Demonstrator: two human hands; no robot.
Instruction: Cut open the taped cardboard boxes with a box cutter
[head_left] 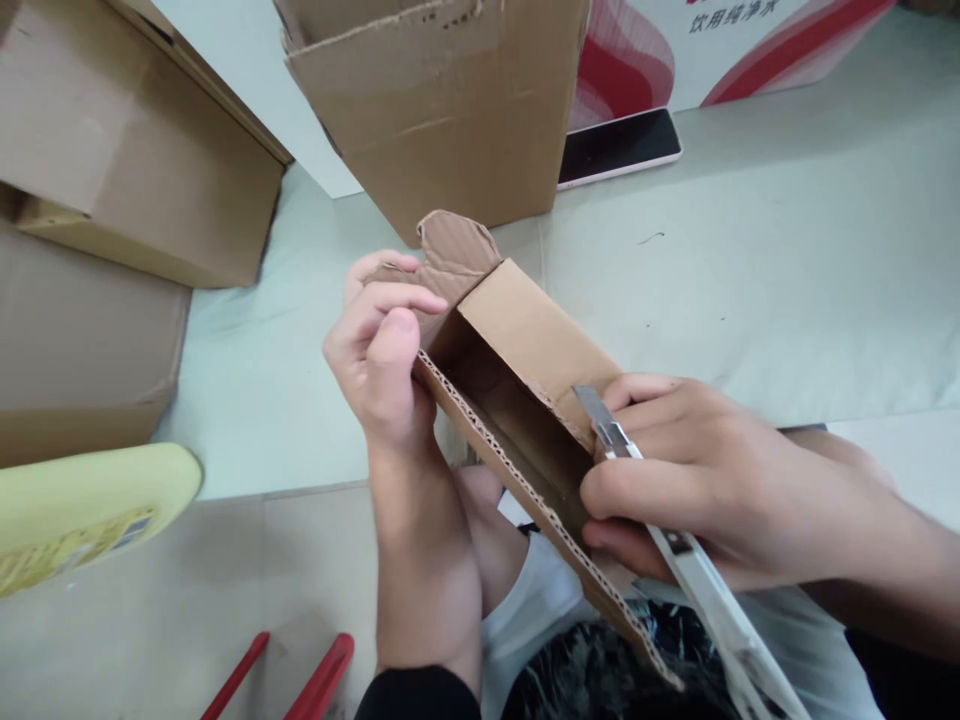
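Note:
A small open cardboard box (525,340) with torn corrugated edges is held in front of me, above my lap. My left hand (379,345) is closed on its left wall near the torn flap. My right hand (675,460) is closed round a white utility knife (697,575). The knife's metal blade sticks out past the fingers and lies against the box's right wall.
A large cardboard box (442,100) stands behind, with a dark phone (619,145) beside it on the pale surface. More cardboard boxes (135,150) sit at the left. A yellow object (82,510) lies at lower left, red handles (300,680) below.

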